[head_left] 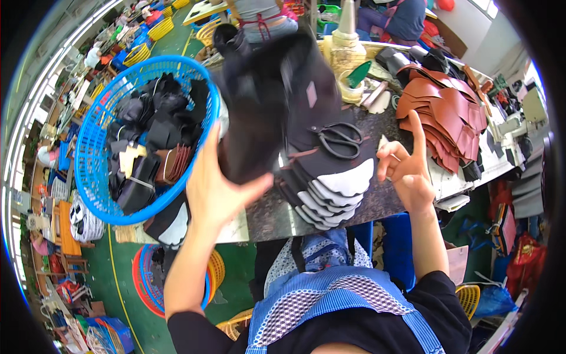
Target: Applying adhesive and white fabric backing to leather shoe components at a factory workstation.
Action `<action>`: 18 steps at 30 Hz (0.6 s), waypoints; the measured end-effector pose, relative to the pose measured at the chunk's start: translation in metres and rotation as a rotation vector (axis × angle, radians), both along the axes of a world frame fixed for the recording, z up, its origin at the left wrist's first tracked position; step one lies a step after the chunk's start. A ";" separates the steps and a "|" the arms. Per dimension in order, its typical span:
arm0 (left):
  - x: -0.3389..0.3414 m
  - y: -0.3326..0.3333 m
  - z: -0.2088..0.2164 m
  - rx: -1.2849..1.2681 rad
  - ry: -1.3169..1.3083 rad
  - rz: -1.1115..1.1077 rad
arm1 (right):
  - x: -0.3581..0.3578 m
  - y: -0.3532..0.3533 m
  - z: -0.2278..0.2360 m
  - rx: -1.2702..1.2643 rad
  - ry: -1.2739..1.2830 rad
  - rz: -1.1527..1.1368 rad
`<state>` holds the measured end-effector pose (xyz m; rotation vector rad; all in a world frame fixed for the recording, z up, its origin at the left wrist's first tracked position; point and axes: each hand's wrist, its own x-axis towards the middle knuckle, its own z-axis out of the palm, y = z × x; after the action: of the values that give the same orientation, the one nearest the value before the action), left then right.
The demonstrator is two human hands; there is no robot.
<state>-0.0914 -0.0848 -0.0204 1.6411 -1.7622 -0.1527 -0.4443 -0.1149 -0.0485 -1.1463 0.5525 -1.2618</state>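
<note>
My left hand (219, 187) is at the left edge of a dark, motion-blurred black piece (253, 127) that looks like leather. Its thumb lies across the lower front and its fingers run up the side, partly hidden. Just right of it is a fanned stack of black pieces with white ends (339, 186). Black-handled scissors (339, 141) lie on top of that stack. Raised over the table's right part, my right hand (411, 176) holds nothing I can see; the index finger points up, the others bend loosely. Beyond it sits a pile of brown leather-like pieces (442, 112).
A blue plastic basket (144, 218) full of black bundles stands left on the dark worktable (383, 203). Behind the stack are a whitish pot (345, 53) and a green pointed tool (358, 75). Red and blue baskets (141, 277) stand below. People sit beyond the table.
</note>
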 end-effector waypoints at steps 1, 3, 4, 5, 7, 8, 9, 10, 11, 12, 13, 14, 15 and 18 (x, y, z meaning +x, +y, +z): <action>-0.013 -0.040 0.008 -0.015 0.092 0.030 | -0.008 -0.008 -0.003 0.032 -0.129 0.057; -0.031 -0.116 0.016 -0.089 -0.043 0.110 | -0.016 -0.022 -0.005 0.117 -0.449 0.309; -0.036 -0.153 0.012 -0.074 -0.083 0.178 | -0.017 -0.024 -0.004 0.168 -0.521 0.350; -0.038 -0.186 0.006 -0.061 -0.117 0.206 | -0.017 -0.027 -0.003 0.175 -0.615 0.420; -0.038 -0.239 -0.016 0.041 -0.194 0.334 | -0.013 -0.032 0.000 0.206 -0.643 0.472; -0.040 -0.258 -0.030 0.106 -0.205 0.362 | -0.013 -0.036 -0.004 0.208 -0.676 0.483; -0.042 -0.271 -0.042 0.162 -0.247 0.388 | -0.016 -0.038 -0.010 0.213 -0.713 0.502; -0.040 -0.281 -0.053 0.203 -0.340 0.382 | -0.021 -0.039 -0.012 0.213 -0.719 0.486; -0.048 -0.282 -0.057 0.250 -0.431 0.376 | -0.028 -0.039 -0.014 0.219 -0.694 0.437; -0.056 -0.284 -0.060 0.179 -0.473 0.323 | -0.033 -0.038 -0.017 0.225 -0.668 0.397; -0.061 -0.290 -0.059 0.222 -0.497 0.274 | -0.036 -0.039 -0.019 0.232 -0.643 0.366; -0.063 -0.291 -0.057 0.254 -0.489 0.241 | -0.042 -0.038 -0.023 0.235 -0.652 0.345; -0.062 -0.290 -0.057 0.284 -0.480 0.211 | -0.046 -0.037 -0.025 0.249 -0.651 0.319; -0.055 -0.281 -0.062 0.260 -0.494 0.196 | -0.053 -0.035 -0.029 0.276 -0.588 0.278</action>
<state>-0.1469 -0.3661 -0.0819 2.1708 -1.9834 0.1337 -0.4970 -0.1497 -0.0775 -0.5552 0.1119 -1.1634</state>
